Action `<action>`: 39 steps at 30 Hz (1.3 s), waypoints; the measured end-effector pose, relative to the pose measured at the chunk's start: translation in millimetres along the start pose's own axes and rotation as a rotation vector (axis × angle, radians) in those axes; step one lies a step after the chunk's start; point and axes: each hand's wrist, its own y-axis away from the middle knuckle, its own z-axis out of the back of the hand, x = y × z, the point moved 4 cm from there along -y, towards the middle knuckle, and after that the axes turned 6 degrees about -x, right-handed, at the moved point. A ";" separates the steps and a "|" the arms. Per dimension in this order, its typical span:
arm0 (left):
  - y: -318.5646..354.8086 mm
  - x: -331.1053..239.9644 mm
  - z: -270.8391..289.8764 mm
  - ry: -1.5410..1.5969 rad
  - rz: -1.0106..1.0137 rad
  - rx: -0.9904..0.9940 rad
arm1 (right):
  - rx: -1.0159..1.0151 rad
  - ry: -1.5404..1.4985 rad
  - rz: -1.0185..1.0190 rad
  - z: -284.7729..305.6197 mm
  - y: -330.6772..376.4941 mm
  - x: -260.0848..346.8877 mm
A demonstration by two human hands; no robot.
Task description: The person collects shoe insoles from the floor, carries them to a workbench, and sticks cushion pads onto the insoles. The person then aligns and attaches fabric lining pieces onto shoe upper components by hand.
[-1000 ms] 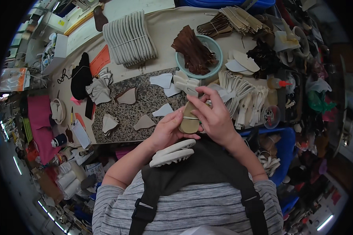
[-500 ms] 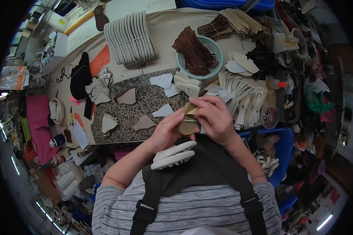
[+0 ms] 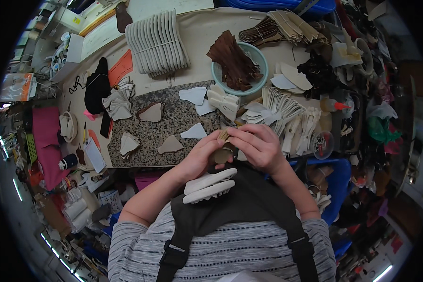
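In front of the black apron [image 3: 216, 211], both hands meet around a small tan shoe piece [image 3: 222, 156] with a rounded lower end. My left hand [image 3: 199, 160] grips it from the left side, thumb near its top. The fingers of my right hand [image 3: 261, 146] pinch its upper edge; part of the piece is hidden behind them. A pair of white soles [image 3: 209, 185] with bumpy edges rests against the apron beside my left wrist. Just beyond the hands, a white cut piece [image 3: 193, 131] and a beige one [image 3: 170, 144] lie on a speckled stone slab [image 3: 148, 136].
A pale blue basket [image 3: 266, 70] holds brown leather strips. Left of it stands a tied bundle of white soles [image 3: 156, 44]. Fanned white strips [image 3: 282, 108] lie at the right, near a red-tipped bottle [image 3: 332, 104]. A blue bin [image 3: 338, 188] is below the table's right edge.
My right fingers have come down over the top of the tan shoe piece, which is now more covered and tilted. The view has shifted slightly.
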 end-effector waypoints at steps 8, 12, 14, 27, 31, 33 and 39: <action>-4.2 -2.5 -18.8 0.141 -0.015 -0.008 | -0.027 0.085 0.098 7.9 12.3 -0.6; -6.2 -1.3 -23.3 0.151 0.016 -0.030 | -0.073 0.014 0.081 11.4 17.1 -1.9; -8.1 -0.2 -24.5 0.075 -0.012 -0.059 | -0.069 -0.198 -0.225 9.9 13.9 -12.5; -18.7 -2.3 -67.6 -0.146 0.050 -0.113 | -0.041 -0.485 -0.449 50.7 34.0 -35.5; -31.7 13.2 -74.7 -0.129 0.111 -0.103 | -0.082 -0.566 -0.692 72.9 51.0 -59.1; -35.3 25.6 -71.2 -0.189 0.147 -0.077 | -0.490 -0.433 -0.899 106.8 81.6 -87.7; -66.3 49.0 -86.2 -0.049 0.273 -0.177 | 0.205 -1.154 -0.870 40.4 128.2 -92.7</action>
